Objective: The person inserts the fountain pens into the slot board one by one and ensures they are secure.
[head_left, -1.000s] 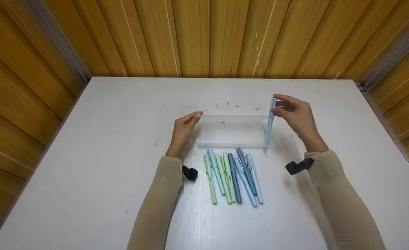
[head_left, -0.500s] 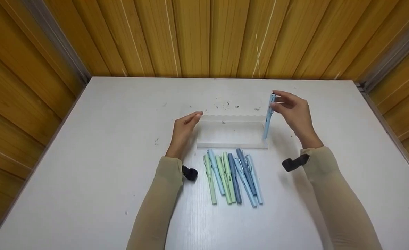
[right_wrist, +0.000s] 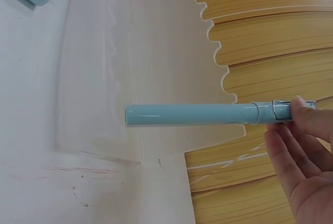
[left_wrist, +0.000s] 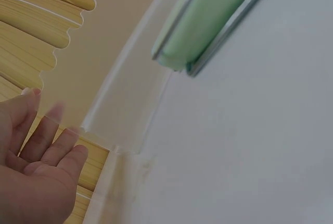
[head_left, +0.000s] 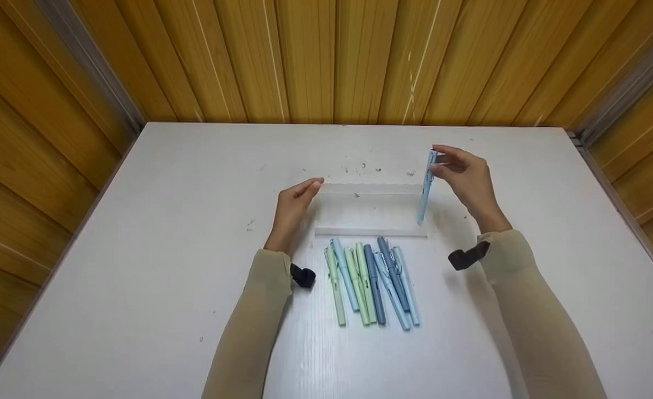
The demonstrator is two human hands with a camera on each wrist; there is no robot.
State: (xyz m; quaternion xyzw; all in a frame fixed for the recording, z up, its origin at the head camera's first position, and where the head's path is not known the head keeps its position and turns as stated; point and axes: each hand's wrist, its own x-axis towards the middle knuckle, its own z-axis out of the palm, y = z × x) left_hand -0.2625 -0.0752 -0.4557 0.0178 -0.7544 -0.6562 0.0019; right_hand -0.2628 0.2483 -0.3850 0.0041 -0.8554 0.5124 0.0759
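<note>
Light-blue pen (head_left: 425,188) is held near upright, lower end at the right end of the clear plastic box (head_left: 368,213), which sits mid-table just beyond the row of pens (head_left: 372,282).

Risk: held only at its capped top, the pen could pivot or slip and land on the white table (head_left: 138,249); the light box could shift if knocked.

Right hand (head_left: 468,180) pinches the pen's top between thumb and fingertips. Left hand (head_left: 293,208) rests straight-fingered against the box's left end.
</note>
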